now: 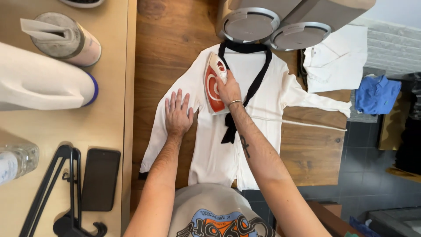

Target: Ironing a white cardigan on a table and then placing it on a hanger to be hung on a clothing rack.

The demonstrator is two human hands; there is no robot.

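Red-white iron (pixel 215 85) gripped by right hand (pixel 228 90); left hand (pixel 178 115) flat on blouse (pixel 219 149).

I see a brown wooden table (pixel 175 39) carrying a white blouse (pixel 263 101) spread flat beneath both my hands, its black ribbon collar on the far side. Beyond my right hand, a folded white shirt (pixel 335 59) lies at the table's far corner. To the left of my left hand, a paler wooden counter (pixel 109 109) bears a black phone (pixel 100 178), a black hanger (pixel 48 193) and a clear bottle (pixel 15 162).
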